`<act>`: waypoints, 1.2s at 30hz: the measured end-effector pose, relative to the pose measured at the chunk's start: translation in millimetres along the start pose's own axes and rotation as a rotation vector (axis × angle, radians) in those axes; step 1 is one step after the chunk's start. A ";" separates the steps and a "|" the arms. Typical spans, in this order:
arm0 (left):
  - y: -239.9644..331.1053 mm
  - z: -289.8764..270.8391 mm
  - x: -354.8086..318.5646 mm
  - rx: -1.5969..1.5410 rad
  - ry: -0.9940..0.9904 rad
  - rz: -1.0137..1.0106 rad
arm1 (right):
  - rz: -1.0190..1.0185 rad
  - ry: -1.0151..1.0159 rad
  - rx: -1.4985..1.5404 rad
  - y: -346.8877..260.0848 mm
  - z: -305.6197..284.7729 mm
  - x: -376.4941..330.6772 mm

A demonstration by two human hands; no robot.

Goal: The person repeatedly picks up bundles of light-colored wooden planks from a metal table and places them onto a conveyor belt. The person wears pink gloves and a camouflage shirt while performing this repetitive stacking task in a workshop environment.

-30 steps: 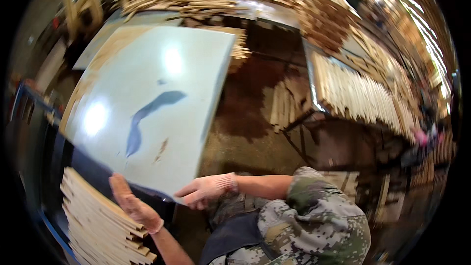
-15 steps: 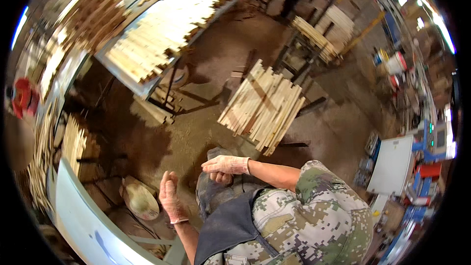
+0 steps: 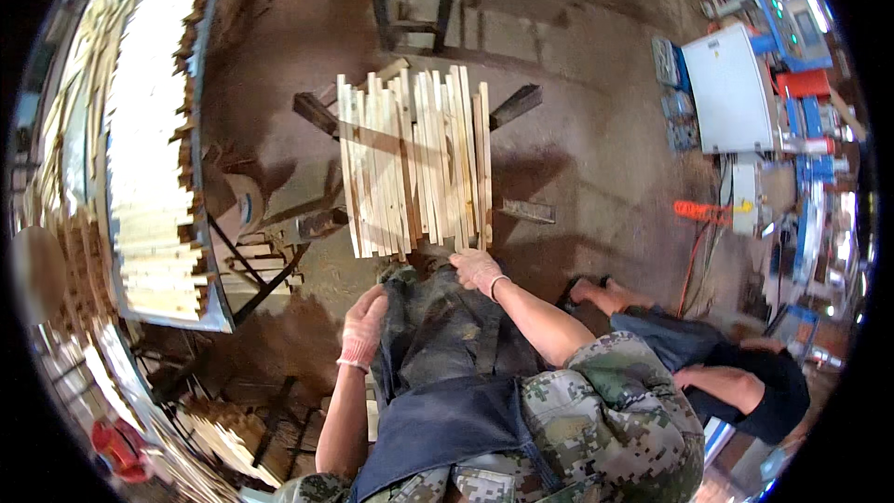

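My left hand, in a pale knit work glove, hangs beside the dark apron with nothing visible in it; its fingers are loosely bent. My right hand, gloved the same way, is at the near ends of a stack of pale wooden strips. Its fingers curve loosely toward the strip ends, and I cannot tell whether they touch. The strips lie side by side, lengthwise away from me, with uneven ends. A dark support shows beneath them.
A long table with many pale strips stands at left. At right are a white cabinet, blue machinery and an orange tool with a red cord. Another person in dark clothes sits or crouches at lower right.
My view has turned right, bringing the strip stack straight ahead and closer. My right hand has moved forward to its near ends. The other person at lower right has come into view.
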State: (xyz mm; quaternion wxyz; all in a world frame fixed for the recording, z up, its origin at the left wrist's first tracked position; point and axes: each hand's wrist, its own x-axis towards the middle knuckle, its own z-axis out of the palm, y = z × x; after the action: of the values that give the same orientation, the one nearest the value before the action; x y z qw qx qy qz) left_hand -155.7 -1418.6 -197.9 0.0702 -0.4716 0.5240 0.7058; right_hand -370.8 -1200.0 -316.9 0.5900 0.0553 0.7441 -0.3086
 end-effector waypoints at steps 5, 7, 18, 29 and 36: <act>-39.5 -26.1 103.4 0.229 -0.127 0.005 | 0.041 0.370 -0.082 -1.6 -21.3 30.2; -53.9 -67.6 135.8 0.234 0.096 -0.005 | 0.037 0.442 -0.047 -25.0 -35.9 47.1; 24.9 -127.3 393.2 0.025 -0.034 -0.160 | -0.033 1.108 0.109 -64.3 -117.9 228.4; 1.8 -63.5 462.2 -0.104 -0.174 -0.438 | -0.167 0.485 0.625 -67.1 -137.4 231.5; -13.6 -66.4 468.4 -0.063 -0.257 -0.243 | -0.151 0.387 0.712 -66.4 -143.7 233.7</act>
State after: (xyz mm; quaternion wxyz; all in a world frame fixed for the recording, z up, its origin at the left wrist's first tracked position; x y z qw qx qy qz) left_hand -363.8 -1651.2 -553.8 0.2068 -0.4392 0.4272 0.7628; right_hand -591.2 -1243.8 -487.6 0.3588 0.2583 0.6899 -0.5732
